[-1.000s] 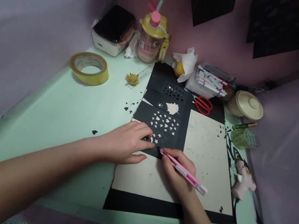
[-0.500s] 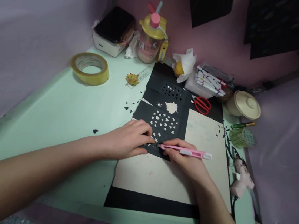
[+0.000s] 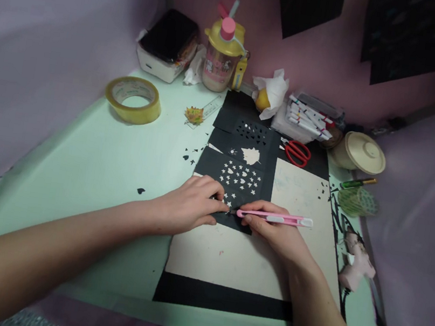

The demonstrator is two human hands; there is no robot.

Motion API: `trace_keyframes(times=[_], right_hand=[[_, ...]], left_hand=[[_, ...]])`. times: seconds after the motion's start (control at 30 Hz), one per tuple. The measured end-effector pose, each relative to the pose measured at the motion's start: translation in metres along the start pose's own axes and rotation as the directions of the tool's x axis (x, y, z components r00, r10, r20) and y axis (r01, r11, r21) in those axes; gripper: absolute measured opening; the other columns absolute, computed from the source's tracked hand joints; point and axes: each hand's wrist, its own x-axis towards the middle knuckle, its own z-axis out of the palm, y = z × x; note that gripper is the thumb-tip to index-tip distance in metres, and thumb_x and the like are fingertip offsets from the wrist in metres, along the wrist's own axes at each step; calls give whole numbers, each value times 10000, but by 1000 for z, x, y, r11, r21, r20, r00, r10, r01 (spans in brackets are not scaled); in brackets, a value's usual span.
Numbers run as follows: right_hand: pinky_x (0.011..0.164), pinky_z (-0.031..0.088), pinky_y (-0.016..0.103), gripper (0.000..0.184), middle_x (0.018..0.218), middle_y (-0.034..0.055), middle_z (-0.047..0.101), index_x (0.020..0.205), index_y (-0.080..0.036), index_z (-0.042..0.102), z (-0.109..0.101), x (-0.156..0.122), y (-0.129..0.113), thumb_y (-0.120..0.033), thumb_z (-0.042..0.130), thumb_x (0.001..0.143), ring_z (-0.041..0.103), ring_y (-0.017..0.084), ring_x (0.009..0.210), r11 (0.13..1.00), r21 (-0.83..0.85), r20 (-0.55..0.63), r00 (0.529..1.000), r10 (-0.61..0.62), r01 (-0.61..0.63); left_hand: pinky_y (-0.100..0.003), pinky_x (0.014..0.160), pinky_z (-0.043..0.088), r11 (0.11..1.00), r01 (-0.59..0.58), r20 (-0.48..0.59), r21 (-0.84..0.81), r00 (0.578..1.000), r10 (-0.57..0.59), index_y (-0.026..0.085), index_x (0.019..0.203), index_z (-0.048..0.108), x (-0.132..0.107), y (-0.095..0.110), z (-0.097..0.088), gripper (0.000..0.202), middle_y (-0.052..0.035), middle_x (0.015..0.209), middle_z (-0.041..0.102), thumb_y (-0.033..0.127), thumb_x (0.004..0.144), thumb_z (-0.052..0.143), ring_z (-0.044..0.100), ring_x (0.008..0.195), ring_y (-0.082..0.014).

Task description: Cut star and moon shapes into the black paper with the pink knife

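My right hand (image 3: pixel 276 232) grips a pink craft knife (image 3: pixel 272 218) like a pen, its tip at the lower part of a black paper sheet (image 3: pixel 243 191). Small star and heart shapes are cut through that sheet, and pale board shows in the holes. Just left of the blade, my left hand (image 3: pixel 192 205) rests on the sheet with its fingers apart and presses it down. A pale leaf-shaped cutout (image 3: pixel 250 156) lies above the stars. Under the sheet is a cream board (image 3: pixel 223 256).
Red-handled scissors (image 3: pixel 297 153) lie beyond the board, near a box of markers (image 3: pixel 309 119). At the back stands a yellow-lidded cup (image 3: pixel 220 57). A tape roll (image 3: pixel 133 100) sits far left. A pink glue gun (image 3: pixel 355 262) and a lidded bowl (image 3: pixel 360 153) are at right.
The whole view has shifted slightly. The knife tip has barely moved along the paper near my left fingertips, and both hands keep the same hold.
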Motion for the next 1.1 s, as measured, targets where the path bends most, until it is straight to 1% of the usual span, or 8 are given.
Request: trace_keyframes(times=[0.2,0.33,0.4,0.5,0.57,0.63,0.97,1.1], right_hand=[[531,465,225,198,749,39,730,917,-180,740,-1,-3,0,-328,729,787,600,115,595,999,-7,-19,999,-38,38],[615,547,265,134,813,48,757,903,-203,748,1,-13,7,-281,699,807,692,164,708,977,-136,-84,981,-177,165],[670,566,281,118,881,48,766,919,-220,745,5,-19,13,-224,679,821,712,174,772,927,-235,-104,941,-323,292],[693,566,302,192,910,53,756,1018,-224,720,12,-26,20,-156,620,869,705,177,790,783,-336,-30,825,-564,523],[674,562,310,240,902,64,750,1062,-216,697,17,-28,23,-108,586,878,697,182,773,691,-382,3,748,-663,614],[668,563,315,271,896,74,748,1083,-209,681,20,-28,24,-78,575,872,694,187,763,633,-423,16,704,-710,648],[642,567,297,331,843,62,730,1121,-212,644,24,-26,27,-39,575,848,681,173,719,527,-508,59,638,-768,681],[645,572,294,355,880,81,742,1133,-203,645,27,-23,33,-21,603,831,691,174,717,427,-576,94,575,-813,697]], left_hand=[[-426,981,343,1000,-6,11,-16,1000,6,240,1219,631,1,0,-1,339,-83,1180,524,274,887,689,445,1138,-271],[-434,986,343,1000,-21,-3,-12,1000,21,240,1226,631,0,-1,1,327,-87,1179,526,282,903,661,444,1138,-272],[-431,987,342,1000,-29,-8,-9,1000,29,242,1225,634,0,-2,2,315,-87,1176,528,280,913,645,446,1135,-267],[-425,975,347,999,-43,-20,2,999,43,256,1227,639,-1,-4,4,307,-87,1175,529,282,921,634,444,1123,-262],[-425,972,347,999,-51,-30,12,998,51,264,1237,637,-1,-5,5,320,-87,1177,529,284,918,642,443,1118,-261],[-426,979,342,998,-56,-34,23,998,56,268,1250,630,-2,-6,7,335,-86,1186,526,284,916,648,439,1123,-260],[-446,985,366,996,-57,-45,73,997,61,256,1278,612,-2,-2,6,351,-101,1206,531,280,928,633,454,1148,-275],[-454,975,375,993,-71,-56,91,996,76,250,1279,611,-3,-3,7,341,-109,1208,530,289,941,613,459,1140,-280]])
